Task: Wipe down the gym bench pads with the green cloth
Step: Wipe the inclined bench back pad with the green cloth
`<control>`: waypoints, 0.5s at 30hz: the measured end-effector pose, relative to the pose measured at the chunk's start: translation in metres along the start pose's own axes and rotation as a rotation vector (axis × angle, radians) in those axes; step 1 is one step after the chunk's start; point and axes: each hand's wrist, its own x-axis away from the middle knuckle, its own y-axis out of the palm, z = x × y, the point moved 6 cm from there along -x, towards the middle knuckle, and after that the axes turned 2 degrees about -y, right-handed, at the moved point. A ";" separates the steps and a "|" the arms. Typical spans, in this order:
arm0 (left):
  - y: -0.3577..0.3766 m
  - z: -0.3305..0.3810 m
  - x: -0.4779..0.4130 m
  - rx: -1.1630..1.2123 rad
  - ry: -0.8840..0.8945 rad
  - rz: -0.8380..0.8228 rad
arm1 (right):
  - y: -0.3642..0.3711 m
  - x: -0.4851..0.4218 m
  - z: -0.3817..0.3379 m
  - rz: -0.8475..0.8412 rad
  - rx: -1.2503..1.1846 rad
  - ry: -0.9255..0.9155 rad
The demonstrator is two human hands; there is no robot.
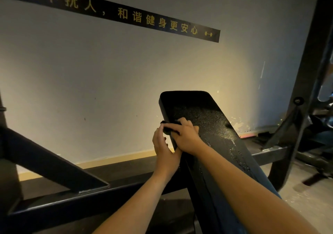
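Two bare forearms are seen reaching forward and up from the bottom edge. The right hand (186,138) is laid over the left edge of the inclined bench pad (212,125), fingers curled round a dark bunched cloth (170,128) that is pressed against the pad's upper face and side; in this dim light the cloth's green is not made out. The left hand (164,149) is held just left of and below the right hand, beside the pad's side wall, with its thumb and fingertips touching the cloth's lower left end; whether the cloth is pinched there cannot be told. Right of the right hand, wet droplets and streaks are seen shining along the pad's black face, running down toward the viewer. Below the hands a black steel frame beam (126,188) is seen crossing the floor, with a diagonal brace (54,161) well left of the left hand. Far right, a black upright post (306,71) is seen. Beyond the hands stands a grey wall (90,71), carrying a black strip (126,15) with yellow Chinese characters above them.
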 end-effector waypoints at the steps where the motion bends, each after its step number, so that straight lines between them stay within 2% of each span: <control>1: 0.002 0.004 0.000 0.016 0.017 -0.033 | -0.001 -0.002 -0.003 -0.015 -0.058 -0.018; 3: 0.004 0.011 -0.004 0.077 0.010 -0.074 | 0.000 -0.005 -0.010 -0.062 -0.289 -0.013; 5: 0.002 0.009 -0.014 0.132 -0.007 -0.044 | -0.001 -0.008 -0.011 -0.065 -0.497 0.015; 7: -0.001 0.000 -0.026 0.183 -0.068 0.008 | -0.005 -0.011 -0.006 0.024 -0.537 0.021; 10: -0.003 -0.010 -0.038 0.220 -0.160 0.046 | -0.008 -0.011 0.011 0.299 -0.258 0.064; 12: -0.007 -0.011 -0.047 0.241 -0.212 0.110 | 0.002 -0.011 0.017 0.336 -0.071 0.109; 15: -0.014 -0.011 -0.064 0.269 -0.199 0.144 | 0.009 -0.016 0.020 0.343 -0.040 0.111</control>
